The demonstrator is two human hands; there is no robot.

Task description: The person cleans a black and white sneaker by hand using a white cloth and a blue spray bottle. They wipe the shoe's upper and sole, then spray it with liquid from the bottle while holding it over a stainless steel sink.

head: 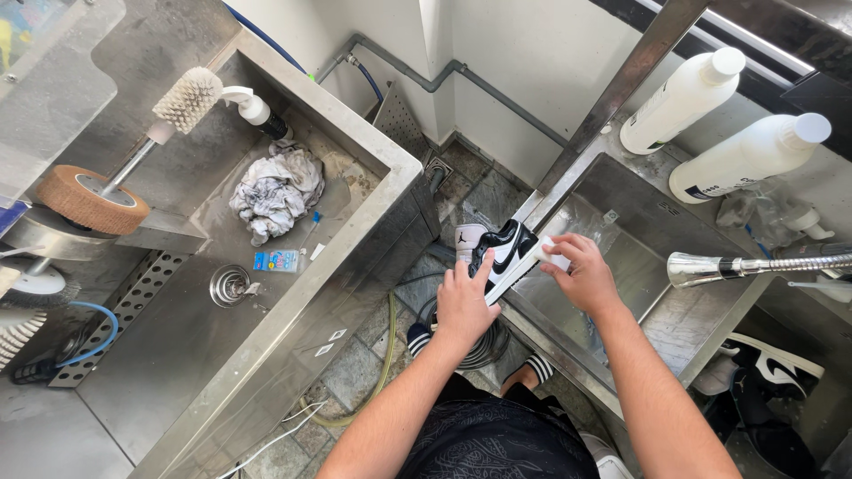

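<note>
The large stainless-steel sink basin [177, 355] on the left fills the near-left quarter, its near end cut off by the frame edge; the smaller stainless-steel basin [639, 257] on the right is partly covered by the person's right forearm, and its near corner cannot be made out. Two white plastic bottles lie on the far-right ledge, the farther one [682, 99] and the nearer one [750, 158]; their labels are too small to make out. A crumpled grey-white rag [277, 191] lies at the far end of the left basin, beside a white bristle brush head [186, 99] on a shaft and a tan round buffing wheel [84, 200] at the left edge, whose mount is partly out of view. A chrome spray nozzle [706, 268] on a flexible hose enters from the right, its source out of frame. The black-and-white low-top sneaker [497, 250] sits on the rim of the right basin, centre scene, its heel end hidden under the hands. The left hand [463, 302] lies on the shoe's near side with fingers spread flat, pressing rather than clasping. The right hand [581, 275] is curled around a small white block [552, 255], held against the shoe's sole edge; what the block is cannot be determined. Dark shoes [772, 381] under the right ledge are in shadow and indistinct.
</note>
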